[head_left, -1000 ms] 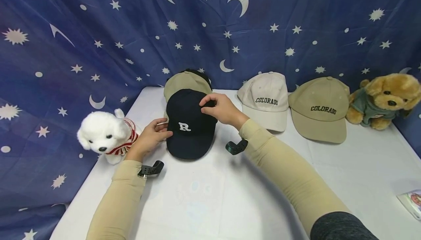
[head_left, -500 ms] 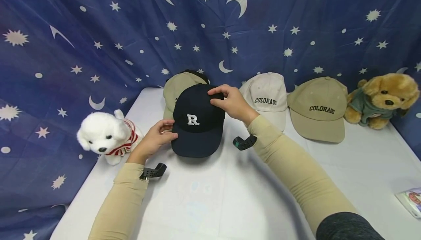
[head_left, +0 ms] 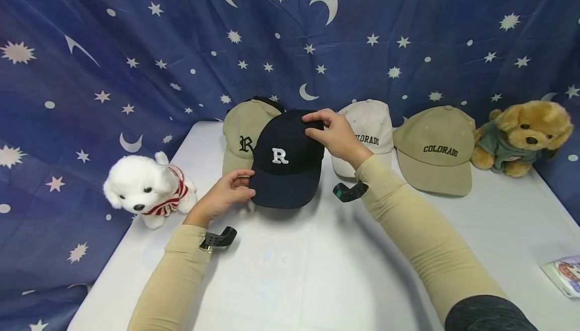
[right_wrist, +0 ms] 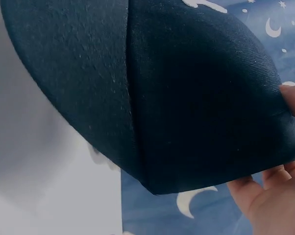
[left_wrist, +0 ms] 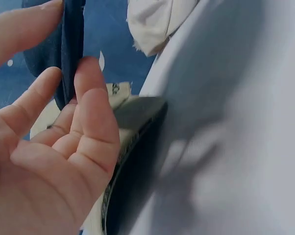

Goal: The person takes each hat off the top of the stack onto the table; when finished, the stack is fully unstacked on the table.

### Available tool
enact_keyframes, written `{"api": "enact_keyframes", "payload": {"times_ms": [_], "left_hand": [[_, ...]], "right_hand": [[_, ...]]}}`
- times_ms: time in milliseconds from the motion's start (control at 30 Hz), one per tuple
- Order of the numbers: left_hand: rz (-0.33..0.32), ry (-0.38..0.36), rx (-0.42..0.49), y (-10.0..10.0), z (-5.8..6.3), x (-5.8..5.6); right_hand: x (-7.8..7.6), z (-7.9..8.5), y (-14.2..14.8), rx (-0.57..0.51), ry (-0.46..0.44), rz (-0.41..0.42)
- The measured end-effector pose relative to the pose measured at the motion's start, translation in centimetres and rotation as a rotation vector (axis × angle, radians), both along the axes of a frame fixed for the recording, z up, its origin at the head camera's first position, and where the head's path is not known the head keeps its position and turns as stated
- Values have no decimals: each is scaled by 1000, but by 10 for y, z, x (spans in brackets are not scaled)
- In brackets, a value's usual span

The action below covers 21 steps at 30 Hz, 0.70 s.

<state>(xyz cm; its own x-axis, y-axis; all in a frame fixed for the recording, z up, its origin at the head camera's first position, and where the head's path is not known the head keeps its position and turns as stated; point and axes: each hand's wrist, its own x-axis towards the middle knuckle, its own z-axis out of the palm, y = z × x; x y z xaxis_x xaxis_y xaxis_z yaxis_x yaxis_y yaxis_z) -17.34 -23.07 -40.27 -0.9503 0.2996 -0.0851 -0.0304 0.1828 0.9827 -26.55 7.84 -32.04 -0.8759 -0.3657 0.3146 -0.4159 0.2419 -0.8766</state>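
A navy baseball cap (head_left: 290, 187) with a white R is held up over the white table, its brim toward me. My left hand (head_left: 223, 197) pinches the left edge of its brim between thumb and fingers. On the crown's upper right side, my right hand (head_left: 337, 137) grips the fabric; the right wrist view shows its fingers (right_wrist: 243, 193) under the cap's lower edge. Partly behind the navy cap stands a beige cap (head_left: 235, 137) with a black R, and a sliver of a black cap (head_left: 270, 102) shows behind that one.
To the right stand a cream COLORADO cap (head_left: 364, 114) and a khaki COLORADO cap (head_left: 437, 172). A white plush dog (head_left: 136, 182) sits at the left, a brown plush dog (head_left: 521, 124) at the far right. A printed packet (head_left: 564, 275) lies near the right edge. Behind hangs a starry blue curtain (head_left: 190, 28).
Both hands have carried the navy cap rightward and slightly up, off the beige cap. The beige cap's black R now shows, while the navy cap comes close to the cream cap.
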Motion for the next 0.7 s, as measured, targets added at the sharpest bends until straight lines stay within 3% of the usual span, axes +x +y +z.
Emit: {"api": "enact_keyframes", "payload": {"times_ms": [233,433,700], "left_hand": [[-44,-8,67,22,5,0],[-64,-17,44,41,11,-1],[-100,-25,9,67,17,-1]], "right_hand": [[3,5,24,50,-9,-1],[10,8,52,96,-4,-21],[20,8,81,77,32,-25]]}}
